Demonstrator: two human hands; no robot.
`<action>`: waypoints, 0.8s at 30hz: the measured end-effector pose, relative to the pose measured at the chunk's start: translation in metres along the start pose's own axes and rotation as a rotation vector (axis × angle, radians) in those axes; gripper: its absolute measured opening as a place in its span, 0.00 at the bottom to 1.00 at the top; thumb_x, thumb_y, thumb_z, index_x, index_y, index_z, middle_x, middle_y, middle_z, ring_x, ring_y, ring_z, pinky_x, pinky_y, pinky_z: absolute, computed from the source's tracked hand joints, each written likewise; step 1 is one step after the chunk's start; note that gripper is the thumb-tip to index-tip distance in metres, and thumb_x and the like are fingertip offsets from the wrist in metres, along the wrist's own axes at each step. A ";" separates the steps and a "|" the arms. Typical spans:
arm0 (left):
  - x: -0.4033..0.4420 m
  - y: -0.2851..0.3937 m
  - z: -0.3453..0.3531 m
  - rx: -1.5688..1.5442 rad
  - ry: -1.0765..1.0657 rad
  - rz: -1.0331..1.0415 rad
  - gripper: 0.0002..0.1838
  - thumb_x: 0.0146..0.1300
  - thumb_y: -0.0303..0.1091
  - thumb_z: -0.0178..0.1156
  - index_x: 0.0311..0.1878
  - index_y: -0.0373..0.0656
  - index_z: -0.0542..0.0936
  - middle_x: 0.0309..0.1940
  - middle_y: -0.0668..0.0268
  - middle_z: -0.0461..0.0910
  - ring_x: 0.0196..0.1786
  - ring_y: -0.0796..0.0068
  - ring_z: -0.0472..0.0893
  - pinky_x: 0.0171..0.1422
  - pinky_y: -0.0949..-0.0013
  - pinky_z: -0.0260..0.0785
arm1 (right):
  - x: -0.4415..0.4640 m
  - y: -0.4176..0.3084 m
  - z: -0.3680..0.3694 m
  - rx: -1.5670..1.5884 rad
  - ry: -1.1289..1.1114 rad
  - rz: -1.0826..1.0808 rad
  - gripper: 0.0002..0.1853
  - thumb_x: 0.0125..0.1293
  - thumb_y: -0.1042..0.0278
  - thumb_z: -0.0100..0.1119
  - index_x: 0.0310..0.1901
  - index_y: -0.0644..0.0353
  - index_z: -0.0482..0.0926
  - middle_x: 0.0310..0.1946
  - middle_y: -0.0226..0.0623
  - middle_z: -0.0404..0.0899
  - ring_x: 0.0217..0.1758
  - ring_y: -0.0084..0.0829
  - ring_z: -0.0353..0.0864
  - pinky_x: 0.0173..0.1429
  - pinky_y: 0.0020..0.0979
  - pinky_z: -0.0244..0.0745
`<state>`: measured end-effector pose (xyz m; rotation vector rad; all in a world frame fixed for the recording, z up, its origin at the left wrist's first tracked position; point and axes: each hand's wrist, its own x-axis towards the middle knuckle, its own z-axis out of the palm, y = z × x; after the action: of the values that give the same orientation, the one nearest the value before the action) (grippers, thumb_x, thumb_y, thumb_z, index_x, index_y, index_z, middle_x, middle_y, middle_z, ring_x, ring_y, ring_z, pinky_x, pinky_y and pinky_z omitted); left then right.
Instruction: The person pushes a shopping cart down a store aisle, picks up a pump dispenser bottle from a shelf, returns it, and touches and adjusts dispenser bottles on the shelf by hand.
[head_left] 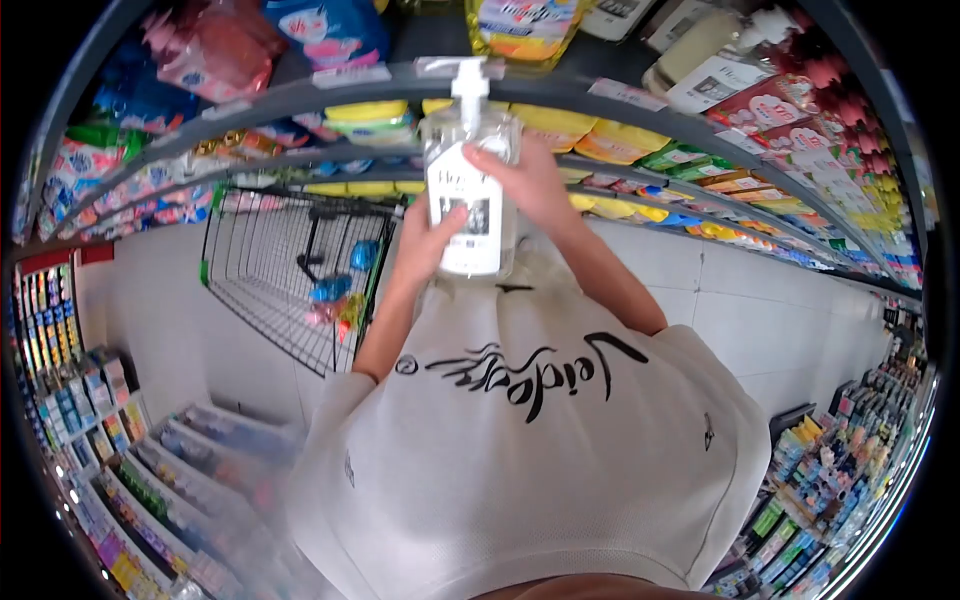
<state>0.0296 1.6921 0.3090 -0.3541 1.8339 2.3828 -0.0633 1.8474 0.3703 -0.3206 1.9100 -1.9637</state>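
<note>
A clear pump bottle point(468, 258) with a white label and a white pump head stands upright between my hands, in front of the shelf. My left hand point(430, 238) grips its lower left side, the thumb lying on the label. From the right, my right hand point(522, 180) wraps around the upper part, thumb across the label's top. The fingers behind the bottle are mostly hidden. Close behind the pump head is the shelf edge point(400, 92). A yellow bottle point(525, 30) sits on that shelf, just above the pump.
A wire shopping cart point(268, 318) with a few colourful packages point(335, 290) in it stands at my left. Similar pump bottles point(700, 75) are at the shelf's upper right. Lower shelves hold yellow packs point(610, 140). More stocked shelves point(840, 470) curve around behind me.
</note>
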 end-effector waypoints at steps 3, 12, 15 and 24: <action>0.003 -0.004 0.002 0.050 0.020 0.119 0.30 0.57 0.32 0.70 0.60 0.32 0.71 0.49 0.61 0.80 0.50 0.75 0.79 0.55 0.70 0.72 | -0.002 0.007 -0.003 -0.199 0.031 -0.067 0.23 0.61 0.58 0.68 0.53 0.64 0.78 0.42 0.37 0.85 0.45 0.26 0.83 0.51 0.31 0.76; 0.007 0.009 0.024 0.189 0.071 0.152 0.38 0.47 0.25 0.72 0.63 0.34 0.67 0.49 0.61 0.78 0.47 0.75 0.78 0.51 0.71 0.73 | -0.009 0.011 -0.006 -0.336 0.182 -0.174 0.42 0.50 0.37 0.70 0.55 0.67 0.72 0.40 0.49 0.84 0.45 0.49 0.85 0.50 0.40 0.77; 0.012 0.003 0.021 0.213 0.042 0.144 0.39 0.46 0.27 0.74 0.62 0.33 0.68 0.48 0.61 0.78 0.46 0.75 0.79 0.50 0.71 0.74 | -0.013 0.007 -0.010 -0.344 0.164 -0.128 0.38 0.52 0.44 0.73 0.58 0.64 0.73 0.45 0.46 0.83 0.49 0.43 0.84 0.54 0.36 0.75; 0.014 0.009 0.031 0.263 -0.028 0.164 0.35 0.48 0.29 0.72 0.60 0.33 0.68 0.46 0.60 0.79 0.45 0.74 0.80 0.50 0.70 0.74 | -0.020 0.008 -0.023 -0.395 0.220 -0.106 0.37 0.52 0.46 0.73 0.56 0.64 0.74 0.45 0.48 0.83 0.47 0.45 0.84 0.53 0.37 0.76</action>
<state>0.0109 1.7190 0.3212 -0.1482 2.2049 2.1879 -0.0538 1.8765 0.3630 -0.3280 2.4735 -1.7321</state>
